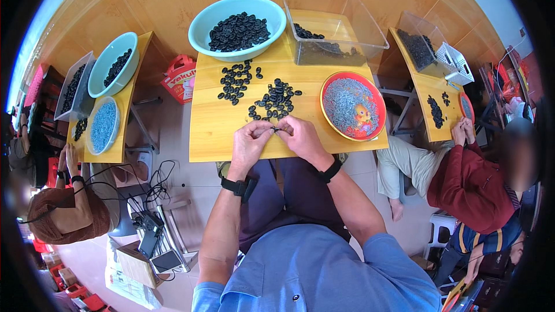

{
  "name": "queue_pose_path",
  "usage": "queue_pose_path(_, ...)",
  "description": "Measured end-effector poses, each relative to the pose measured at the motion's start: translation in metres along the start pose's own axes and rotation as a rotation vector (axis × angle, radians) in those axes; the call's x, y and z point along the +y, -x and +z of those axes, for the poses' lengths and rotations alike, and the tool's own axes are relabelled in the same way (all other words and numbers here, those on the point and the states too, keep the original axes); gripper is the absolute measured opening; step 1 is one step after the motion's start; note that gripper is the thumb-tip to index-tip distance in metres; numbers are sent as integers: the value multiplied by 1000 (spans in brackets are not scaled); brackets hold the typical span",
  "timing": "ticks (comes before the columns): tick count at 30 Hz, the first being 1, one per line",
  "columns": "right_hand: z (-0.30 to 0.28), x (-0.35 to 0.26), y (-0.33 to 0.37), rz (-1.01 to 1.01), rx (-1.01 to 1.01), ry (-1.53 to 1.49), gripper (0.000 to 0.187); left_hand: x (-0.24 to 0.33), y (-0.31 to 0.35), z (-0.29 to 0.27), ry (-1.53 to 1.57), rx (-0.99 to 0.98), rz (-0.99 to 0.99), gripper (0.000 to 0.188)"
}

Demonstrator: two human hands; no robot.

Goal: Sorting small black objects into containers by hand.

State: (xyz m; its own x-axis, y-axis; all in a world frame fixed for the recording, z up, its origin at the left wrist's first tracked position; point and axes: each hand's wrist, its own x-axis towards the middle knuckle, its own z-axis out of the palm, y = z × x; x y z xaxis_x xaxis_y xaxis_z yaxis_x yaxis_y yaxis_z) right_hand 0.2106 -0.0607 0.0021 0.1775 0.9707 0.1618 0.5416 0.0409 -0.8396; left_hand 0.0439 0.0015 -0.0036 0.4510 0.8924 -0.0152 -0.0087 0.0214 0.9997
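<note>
Near the front edge of the yellow table [214,133], my left hand [248,143] and my right hand [303,140] meet with fingertips pinched. Between them is a small black piece [276,129], mostly hidden by the fingers; its exact shape is too small to tell. Just beyond my fingertips lies a loose pile of black oval plastic pieces [276,100]. Another scatter of the same black pieces [235,84] lies farther back to the left. To the right of my right hand sits a round red tray [325,117] holding many small silver-grey metal pieces [347,98].
A light-blue basin [198,33] of black pieces stands at the back left, beside a clear plastic bin [370,37]. People work at side tables: one person's hands [462,131] at right, another's [68,159] at left. Cables [157,188] and devices crowd a stool at lower left.
</note>
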Motion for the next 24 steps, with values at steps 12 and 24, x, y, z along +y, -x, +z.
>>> queue_pose_path(12,-3,13,1,158,64,-632,20,-4,-14,2,-119,45,-50,18)
queue_pose_path(24,-5,11,-1,182,32,-609,24,-10,-17,1,-70,21,-82,18)
